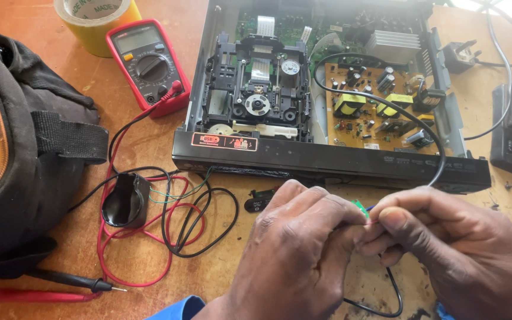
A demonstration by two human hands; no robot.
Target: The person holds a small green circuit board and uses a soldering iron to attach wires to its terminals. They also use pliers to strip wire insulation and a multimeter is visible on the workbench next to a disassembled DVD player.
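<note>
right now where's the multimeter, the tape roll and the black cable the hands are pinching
multimeter [148,66]: head view, on its round dial.
tape roll [96,26]: head view, on its yellow outer side.
black cable [437,155]: head view, on the curve above the right hand [445,249].

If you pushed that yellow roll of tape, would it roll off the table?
Probably not: the roll of tape lies flat on its side, so it would likely slide across the table. Stood on edge, it might roll. It looks hollow, so probably fairly light.
</note>
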